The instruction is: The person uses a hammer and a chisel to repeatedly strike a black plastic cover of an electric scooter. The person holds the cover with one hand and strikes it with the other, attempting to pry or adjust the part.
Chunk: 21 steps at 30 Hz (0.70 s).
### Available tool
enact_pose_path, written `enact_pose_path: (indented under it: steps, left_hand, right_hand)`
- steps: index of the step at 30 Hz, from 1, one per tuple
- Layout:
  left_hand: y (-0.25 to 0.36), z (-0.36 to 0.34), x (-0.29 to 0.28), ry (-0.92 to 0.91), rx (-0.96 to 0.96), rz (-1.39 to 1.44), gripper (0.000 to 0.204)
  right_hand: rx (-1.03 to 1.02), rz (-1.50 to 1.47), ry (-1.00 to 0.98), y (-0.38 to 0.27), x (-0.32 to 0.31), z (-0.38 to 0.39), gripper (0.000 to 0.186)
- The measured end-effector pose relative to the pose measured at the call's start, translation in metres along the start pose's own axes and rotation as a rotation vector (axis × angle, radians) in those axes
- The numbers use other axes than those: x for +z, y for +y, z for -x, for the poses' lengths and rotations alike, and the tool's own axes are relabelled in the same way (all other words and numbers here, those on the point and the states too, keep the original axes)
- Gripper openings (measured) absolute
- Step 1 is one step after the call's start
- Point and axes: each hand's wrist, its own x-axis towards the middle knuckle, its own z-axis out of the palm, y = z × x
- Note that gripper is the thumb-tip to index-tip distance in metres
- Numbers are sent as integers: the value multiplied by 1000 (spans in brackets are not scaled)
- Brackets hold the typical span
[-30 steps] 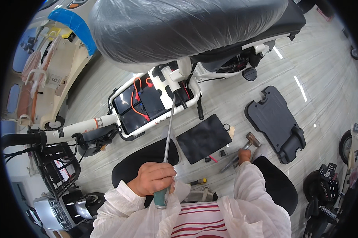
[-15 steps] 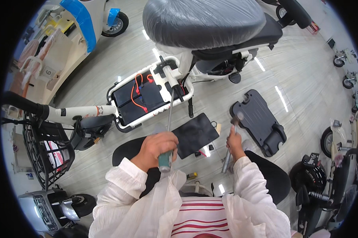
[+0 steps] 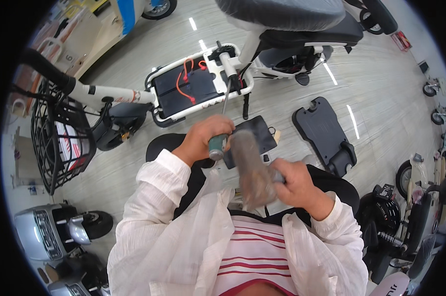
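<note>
My left hand (image 3: 199, 140) is wrapped round the green handle of a long screwdriver (image 3: 216, 147). Its thin shaft runs away from me to the crank and pedal area (image 3: 227, 66) of a white electric scooter (image 3: 247, 52); the tip itself is too small to make out. In my right hand (image 3: 301, 185) is a hammer (image 3: 250, 165) gripped by its grey handle. The blurred, rusty head hangs just right of the screwdriver's butt, apart from it in the picture. Black batteries (image 3: 198, 88) with orange cables fill the scooter's open floor frame.
On the tiled floor lie a black plastic cover (image 3: 324, 130) at the right and a flat black panel (image 3: 263, 135) beyond the hammer. The scooter's wire basket (image 3: 60, 135) is at the left. A silver scooter (image 3: 42, 232) stands lower left, other scooters (image 3: 405, 212) along the right.
My right hand has lifted the hammer up and leftward from low at the right, toward the screwdriver's handle. My left hand keeps its grip. The whole view has shifted somewhat.
</note>
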Motion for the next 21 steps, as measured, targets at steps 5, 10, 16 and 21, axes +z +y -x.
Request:
enact_pose_path:
  steps: [5, 10, 16, 21]
  left_hand:
    - [7, 5, 3, 33, -71, -26, 26]
    - [8, 0, 9, 71, -49, -73, 29]
    - [6, -1, 11, 57, -66, -53, 27]
    - [7, -1, 11, 49, -64, -58, 27]
  right_hand:
    - [-144, 110, -159, -19, 18, 3, 43]
    - [-52, 123, -181, -12, 33, 6, 45]
    - [22, 115, -179, -7, 35, 7, 46]
    - [-33, 62, -183, -22, 34, 11, 46]
